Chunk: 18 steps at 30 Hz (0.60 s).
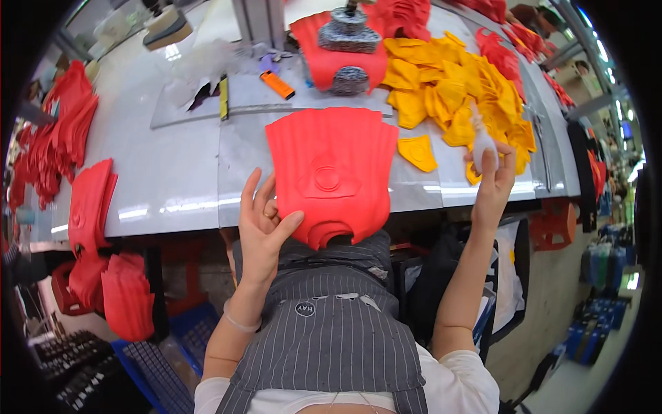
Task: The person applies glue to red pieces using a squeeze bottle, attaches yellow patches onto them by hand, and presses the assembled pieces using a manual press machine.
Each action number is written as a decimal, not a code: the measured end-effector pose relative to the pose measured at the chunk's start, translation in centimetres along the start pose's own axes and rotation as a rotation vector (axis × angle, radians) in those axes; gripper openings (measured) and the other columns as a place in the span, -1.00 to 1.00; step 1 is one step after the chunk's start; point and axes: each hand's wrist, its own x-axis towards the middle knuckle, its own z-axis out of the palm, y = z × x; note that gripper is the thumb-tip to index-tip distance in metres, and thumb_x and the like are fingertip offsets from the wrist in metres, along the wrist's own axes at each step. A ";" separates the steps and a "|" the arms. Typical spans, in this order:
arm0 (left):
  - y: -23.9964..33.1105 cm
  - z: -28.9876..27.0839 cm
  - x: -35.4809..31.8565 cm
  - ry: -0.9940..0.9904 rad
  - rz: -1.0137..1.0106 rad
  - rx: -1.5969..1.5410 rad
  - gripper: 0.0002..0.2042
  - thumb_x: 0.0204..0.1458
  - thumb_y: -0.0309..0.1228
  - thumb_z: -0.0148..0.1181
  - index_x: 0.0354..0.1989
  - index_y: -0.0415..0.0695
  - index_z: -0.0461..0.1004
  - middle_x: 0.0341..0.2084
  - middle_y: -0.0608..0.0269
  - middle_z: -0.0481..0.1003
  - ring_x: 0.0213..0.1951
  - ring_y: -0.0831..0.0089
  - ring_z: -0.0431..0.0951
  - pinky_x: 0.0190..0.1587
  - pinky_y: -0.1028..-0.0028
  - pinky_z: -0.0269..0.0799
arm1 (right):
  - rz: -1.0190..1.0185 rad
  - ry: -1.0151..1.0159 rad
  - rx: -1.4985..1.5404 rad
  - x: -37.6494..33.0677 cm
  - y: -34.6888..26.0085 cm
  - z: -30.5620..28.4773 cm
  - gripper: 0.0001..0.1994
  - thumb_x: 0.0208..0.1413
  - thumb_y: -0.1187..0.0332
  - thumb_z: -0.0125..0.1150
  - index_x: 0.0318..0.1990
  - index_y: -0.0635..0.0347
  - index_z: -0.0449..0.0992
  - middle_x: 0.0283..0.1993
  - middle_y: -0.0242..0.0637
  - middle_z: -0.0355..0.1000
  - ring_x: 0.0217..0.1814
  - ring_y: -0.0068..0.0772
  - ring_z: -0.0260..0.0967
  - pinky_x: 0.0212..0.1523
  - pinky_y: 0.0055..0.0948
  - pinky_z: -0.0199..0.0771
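A red, ribbed moulded sheet (338, 145) with a raised oval in its middle and a notched lower end lies over the near edge of the table. My left hand (263, 224) grips its lower left side, thumb on top and the other fingers partly behind it. Raised at the right, my right hand (495, 176) is closed around a small white squeeze bottle (484, 145), its narrow nozzle pointing up. Just beyond the bottle spreads a heap of yellow flat pieces (448, 76). One separate yellow piece (417, 153) sits between the red sheet and my right hand.
Behind the sheet, another red sheet (314, 58) rests at a grey speckled fixture (348, 41). An orange tool (278, 85) and a yellow strip (224, 98) lie left of it. Red pieces (89, 200) hang over the table's left edge, above a blue crate (155, 376).
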 end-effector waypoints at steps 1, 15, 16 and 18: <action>-0.1 0.0 0.0 0.017 -0.002 -0.001 -0.16 -0.09 -0.74 0.22 0.36 -0.20 -0.13 0.27 -0.11 0.09 -0.06 0.48 0.42 0.05 0.46 0.38 | 0.005 -0.017 0.003 -0.9 -0.3 1.5 -0.70 0.27 0.16 0.05 -0.07 0.22 0.33 -0.18 -0.31 0.42 -0.22 -0.63 0.34 -0.16 -0.63 0.28; -0.7 -0.4 -0.1 -0.028 0.104 0.077 -0.15 -0.09 -0.71 0.23 0.37 -0.21 -0.14 0.27 -0.11 0.09 -0.09 0.53 0.44 0.05 0.47 0.36 | -0.114 -0.376 0.041 -4.9 -3.6 10.0 -0.68 0.10 0.18 0.29 -0.28 0.26 0.37 -0.38 -0.31 0.39 -0.35 -0.53 0.32 -0.31 -0.58 0.27; -0.8 -0.4 -0.1 -0.035 0.110 0.077 -0.16 -0.09 -0.72 0.21 0.37 -0.21 -0.13 0.27 -0.10 0.09 -0.07 0.52 0.43 0.07 0.46 0.35 | -0.126 -0.372 0.026 -4.9 -3.6 10.1 -0.68 0.09 0.19 0.30 -0.28 0.26 0.37 -0.39 -0.31 0.39 -0.35 -0.52 0.32 -0.31 -0.57 0.27; -0.8 -0.4 -0.1 -0.027 0.109 0.075 -0.16 -0.09 -0.72 0.21 0.37 -0.21 -0.13 0.27 -0.10 0.09 -0.07 0.53 0.43 0.07 0.46 0.35 | -0.151 -0.364 -0.002 -4.8 -3.7 10.2 -0.68 0.07 0.21 0.32 -0.30 0.27 0.37 -0.40 -0.30 0.39 -0.36 -0.50 0.33 -0.32 -0.56 0.29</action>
